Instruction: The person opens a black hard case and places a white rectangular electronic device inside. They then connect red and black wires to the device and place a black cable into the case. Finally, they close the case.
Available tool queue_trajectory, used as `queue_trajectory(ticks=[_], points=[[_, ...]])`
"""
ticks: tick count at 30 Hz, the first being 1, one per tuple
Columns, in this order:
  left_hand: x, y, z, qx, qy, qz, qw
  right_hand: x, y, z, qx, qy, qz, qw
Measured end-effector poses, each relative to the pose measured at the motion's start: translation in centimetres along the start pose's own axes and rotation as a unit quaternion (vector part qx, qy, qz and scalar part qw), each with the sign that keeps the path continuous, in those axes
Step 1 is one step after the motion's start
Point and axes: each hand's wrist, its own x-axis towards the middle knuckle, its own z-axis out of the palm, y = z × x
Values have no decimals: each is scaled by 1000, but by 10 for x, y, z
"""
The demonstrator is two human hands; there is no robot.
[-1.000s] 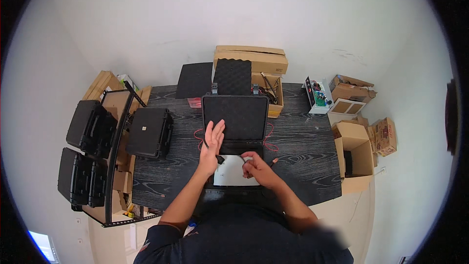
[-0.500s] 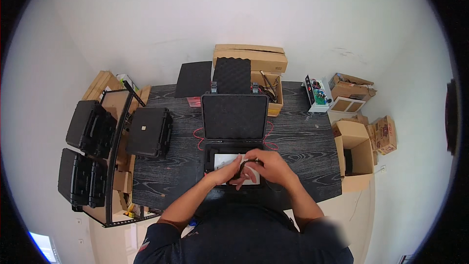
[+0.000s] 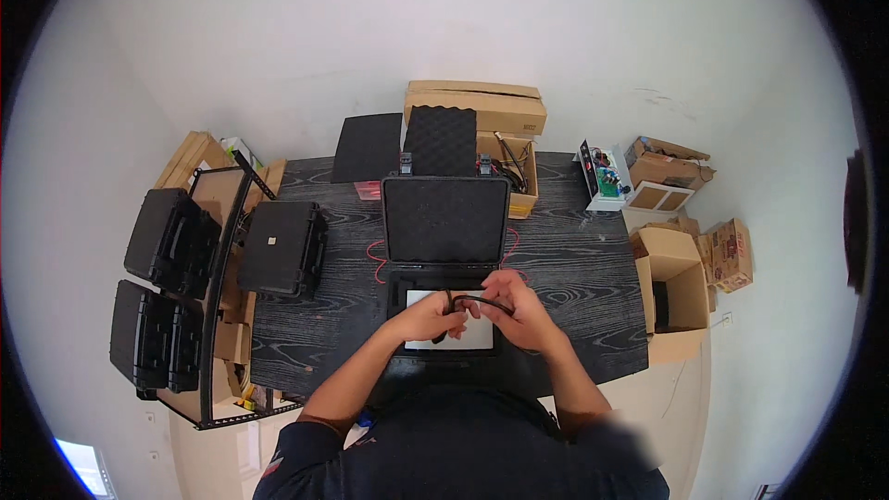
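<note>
Since a second ago, when the left hand [image 3: 426, 322] was held upright with its fingers extended, it has been lowered and its fingers curled around the black cable [image 3: 482, 299], which is bent in an arc across to the right hand [image 3: 524, 313]. There the cable is held between thumb and fingers, though how firmly cannot be told. The cable is now suspended above the pale panel [image 3: 477, 339] in the near part of the open black case [image 3: 395, 289], apparently being gathered into a loop.
</note>
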Motion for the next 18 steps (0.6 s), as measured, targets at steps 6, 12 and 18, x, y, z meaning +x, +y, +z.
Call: queue_trajectory(ticks=[6, 12, 18], points=[[-4, 33, -3, 144, -168, -192, 956, 6, -16, -26, -397, 5, -234, 887], [-7, 18, -12, 91, -343, -211, 911, 18, -51, -38, -527, -160, -262, 792], [-13, 26, -21, 23, -276, -79, 958, 32, -14, -40, -480, -135, -280, 821]])
